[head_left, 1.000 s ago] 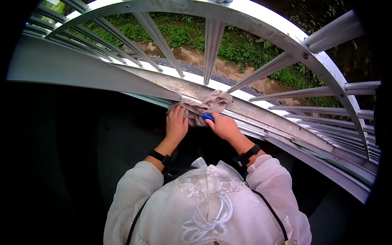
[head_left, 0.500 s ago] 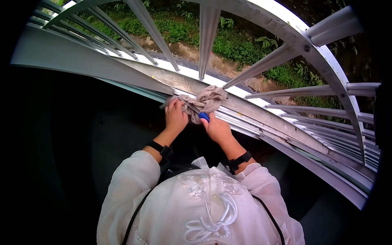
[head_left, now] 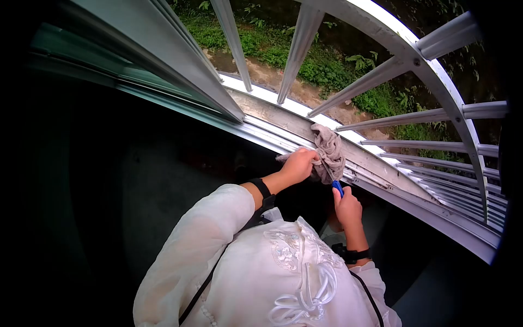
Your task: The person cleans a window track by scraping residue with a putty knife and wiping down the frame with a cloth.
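Seen from above, your left hand (head_left: 298, 164) is clenched on a crumpled grey-brown cloth (head_left: 328, 152) bunched on the grey metal window track (head_left: 376, 163), and your right hand (head_left: 347, 207) grips a thin blue-handled tool (head_left: 338, 187) whose tip goes into the cloth. Keep the cloth pinned flat in the channel, and guide the tip slowly along the groove, just clear of your left fingers

A single head-worn camera looks steeply down and forward from just above the person's white blouse (head_left: 261, 272), close to the window track (head_left: 305, 133). Beyond the track, bars (head_left: 381, 76) and grassy ground (head_left: 327, 65) lie far below.
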`<state>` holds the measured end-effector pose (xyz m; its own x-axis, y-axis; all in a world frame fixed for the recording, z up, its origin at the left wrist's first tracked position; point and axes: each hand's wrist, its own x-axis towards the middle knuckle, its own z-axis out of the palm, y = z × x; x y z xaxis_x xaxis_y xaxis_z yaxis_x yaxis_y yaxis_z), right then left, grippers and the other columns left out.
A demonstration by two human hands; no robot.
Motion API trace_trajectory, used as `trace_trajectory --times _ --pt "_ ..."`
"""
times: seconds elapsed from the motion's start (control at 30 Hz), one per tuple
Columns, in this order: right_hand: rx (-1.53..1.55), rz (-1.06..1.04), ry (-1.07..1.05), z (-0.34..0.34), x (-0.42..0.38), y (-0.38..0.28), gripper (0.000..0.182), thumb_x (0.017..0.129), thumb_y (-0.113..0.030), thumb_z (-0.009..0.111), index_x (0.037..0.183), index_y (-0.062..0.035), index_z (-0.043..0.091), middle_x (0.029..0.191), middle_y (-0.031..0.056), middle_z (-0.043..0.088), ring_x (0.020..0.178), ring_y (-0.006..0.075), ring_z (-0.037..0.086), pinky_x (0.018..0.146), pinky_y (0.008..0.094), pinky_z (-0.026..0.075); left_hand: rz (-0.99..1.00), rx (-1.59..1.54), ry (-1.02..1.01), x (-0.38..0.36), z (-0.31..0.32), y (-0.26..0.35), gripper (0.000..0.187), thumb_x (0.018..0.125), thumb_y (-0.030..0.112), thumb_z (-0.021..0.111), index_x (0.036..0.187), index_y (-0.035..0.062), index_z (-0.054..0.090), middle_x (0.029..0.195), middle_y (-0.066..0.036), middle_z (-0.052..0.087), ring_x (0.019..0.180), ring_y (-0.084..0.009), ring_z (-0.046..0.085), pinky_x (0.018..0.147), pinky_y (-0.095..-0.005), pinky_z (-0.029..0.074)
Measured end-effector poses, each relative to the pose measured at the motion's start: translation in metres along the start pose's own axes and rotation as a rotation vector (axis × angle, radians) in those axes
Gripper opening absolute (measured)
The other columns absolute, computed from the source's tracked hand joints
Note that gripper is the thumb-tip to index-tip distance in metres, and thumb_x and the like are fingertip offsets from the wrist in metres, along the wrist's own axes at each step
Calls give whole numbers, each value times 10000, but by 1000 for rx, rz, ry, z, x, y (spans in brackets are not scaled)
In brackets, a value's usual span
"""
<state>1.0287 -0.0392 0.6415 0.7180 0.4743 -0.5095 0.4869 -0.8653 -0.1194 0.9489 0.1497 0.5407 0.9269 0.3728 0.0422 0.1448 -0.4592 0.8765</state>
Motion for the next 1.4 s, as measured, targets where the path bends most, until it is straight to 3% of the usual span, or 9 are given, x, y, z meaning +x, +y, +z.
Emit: trace_trajectory --times 0.1,0.17,0.3,0.33,0.47,0.6,0.83,1.2,1.4 --pt "121 -37 51 -18 -10 -19 395 920 -437 457 976 -50 514 765 235 628 732 442 601 646 518 459 -152 -178 79 0 -38 27 242 715 -17 554 948 35 587 953 -128 595 971 -304 538 813 -349 444" --pt "236 -171 37 -19 -8 -38 379 917 -425 471 981 -54 516 758 230 626 727 435 602 638 508 461 -98 -201 334 -12 -72 28 247 736 -20 535 968 46 589 928 -107 596 948 -288 539 842 -338 432" --pt "241 -402 13 -11 17 -87 376 916 -423 479 990 -54 493 732 216 625 689 418 605 603 495 466 7 50 655 -39 -120 8 278 716 -49 547 973 49 587 1130 -149 516 1031 -325 491 893 -387 400" --pt "238 -411 10 -5 27 -96 376 916 -423 479 990 -54 493 732 216 625 689 418 605 603 495 466 -4 181 631 -47 -121 -8 329 721 -24 590 1044 32 571 1250 -173 452 1111 -349 458 946 -403 377" --pt "75 -517 -12 25 61 -124 402 916 -439 464 949 -38 464 703 208 623 656 411 606 567 484 472 -191 517 370 -66 -111 -47 448 742 57 642 1168 2 515 1308 -190 434 1225 -350 400 1018 -423 326" --pt "44 -483 -41 34 69 -133 419 916 -454 448 927 -36 450 686 207 624 653 403 614 567 485 478 -148 677 281 -52 -117 -57 363 768 121 595 1113 22 541 1225 -148 527 1197 -305 438 1005 -417 338" --pt "76 -355 -51 40 65 -100 438 914 -472 440 960 -37 450 696 196 634 657 392 625 584 474 494 -92 621 269 -33 -99 -52 268 725 78 587 989 35 598 1090 -112 602 1083 -295 513 915 -426 385" --pt "113 9 -83 20 10 11 420 918 -462 444 979 -46 462 733 216 636 686 431 614 619 515 484 79 381 -51 8 14 10 169 691 76 612 854 45 578 907 -84 591 965 -284 529 818 -409 397" --pt "90 173 -52 12 -9 34 418 924 -452 429 1029 -49 459 782 238 636 728 448 612 649 547 469 129 268 -118 19 56 23 168 699 65 613 861 48 572 925 -94 600 962 -291 531 815 -406 400"
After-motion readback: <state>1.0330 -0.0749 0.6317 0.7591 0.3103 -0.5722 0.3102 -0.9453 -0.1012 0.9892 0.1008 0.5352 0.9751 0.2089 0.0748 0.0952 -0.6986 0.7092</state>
